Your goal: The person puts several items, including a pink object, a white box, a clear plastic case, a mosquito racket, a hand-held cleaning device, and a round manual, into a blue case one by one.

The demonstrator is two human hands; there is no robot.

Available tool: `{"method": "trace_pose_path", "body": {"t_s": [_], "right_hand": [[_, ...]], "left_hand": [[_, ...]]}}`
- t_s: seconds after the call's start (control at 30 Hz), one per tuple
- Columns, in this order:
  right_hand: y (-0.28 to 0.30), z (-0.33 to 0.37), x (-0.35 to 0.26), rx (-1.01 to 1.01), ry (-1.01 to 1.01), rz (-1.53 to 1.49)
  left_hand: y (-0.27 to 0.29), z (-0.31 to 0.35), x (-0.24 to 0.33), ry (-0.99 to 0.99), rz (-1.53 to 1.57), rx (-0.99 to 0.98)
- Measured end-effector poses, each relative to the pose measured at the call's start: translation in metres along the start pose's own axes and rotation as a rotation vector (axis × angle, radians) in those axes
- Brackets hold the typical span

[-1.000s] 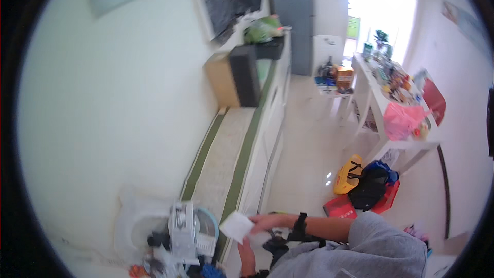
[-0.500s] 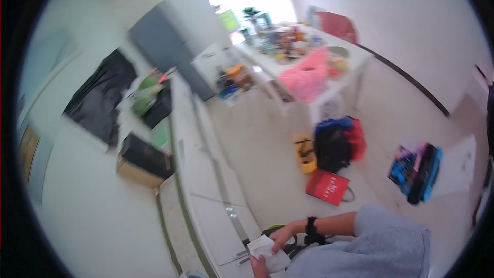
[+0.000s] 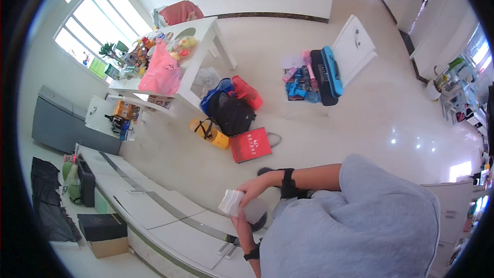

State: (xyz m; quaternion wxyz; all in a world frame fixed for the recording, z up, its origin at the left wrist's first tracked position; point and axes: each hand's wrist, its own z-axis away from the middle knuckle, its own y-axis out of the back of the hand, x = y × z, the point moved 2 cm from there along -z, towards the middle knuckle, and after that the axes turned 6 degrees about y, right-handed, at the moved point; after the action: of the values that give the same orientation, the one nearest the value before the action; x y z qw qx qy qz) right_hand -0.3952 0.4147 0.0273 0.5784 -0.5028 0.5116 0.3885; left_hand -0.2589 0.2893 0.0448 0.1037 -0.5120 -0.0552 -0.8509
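Close in front of my body I hold a small white layered bundle (image 3: 231, 202) that looks like folded paper or tissue. My right hand (image 3: 251, 188) closes on it from the far side, its fingers bent over the edge. Below it, my left hand (image 3: 240, 220) grips the lower side, partly hidden by the bundle and the right hand. Black bands circle both wrists. A low white cabinet (image 3: 170, 216) with drawers runs beside the hands on the left, and the bundle is apart from it.
Ahead on the floor lie a red paper bag (image 3: 251, 145), a yellow bag (image 3: 210, 134) and a black backpack (image 3: 231, 113). A white table (image 3: 206, 33) bears a pink plastic bag (image 3: 162, 72) and many goods. To the right stands a white chair (image 3: 354, 51) with a blue-black case (image 3: 327, 76).
My view has swung to the right, bringing the hallway and right-hand shelves into sight. The white bundle stays in both hands and now shows its layered edge.
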Motion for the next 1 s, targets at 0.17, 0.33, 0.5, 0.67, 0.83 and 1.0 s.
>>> {"method": "trace_pose_path", "body": {"t_s": [0.17,0.33,0.5,0.67,0.83,1.0], "right_hand": [[-0.005,0.074,0.005,0.398,-0.019,0.042],[0.013,0.112,0.020,0.509,-0.018,0.002],[0.028,0.167,-0.003,0.493,-0.190,-0.196],[0.073,0.238,0.009,0.359,-0.166,-0.136],[0.127,0.326,0.031,0.568,0.008,-0.323],[0.174,0.430,0.012,0.615,-0.138,-0.107]], "left_hand": [[-0.047,-0.003,0.001,-0.142,0.002,-0.251],[-0.082,-0.015,0.023,-0.216,-0.086,-0.317],[-0.132,-0.033,0.044,-0.184,-0.100,-0.314],[-0.214,-0.065,0.061,-0.153,-0.077,-0.297],[-0.320,-0.106,0.072,-0.070,-0.138,-0.377],[-0.413,-0.147,0.070,0.030,-0.239,-0.571]]}}
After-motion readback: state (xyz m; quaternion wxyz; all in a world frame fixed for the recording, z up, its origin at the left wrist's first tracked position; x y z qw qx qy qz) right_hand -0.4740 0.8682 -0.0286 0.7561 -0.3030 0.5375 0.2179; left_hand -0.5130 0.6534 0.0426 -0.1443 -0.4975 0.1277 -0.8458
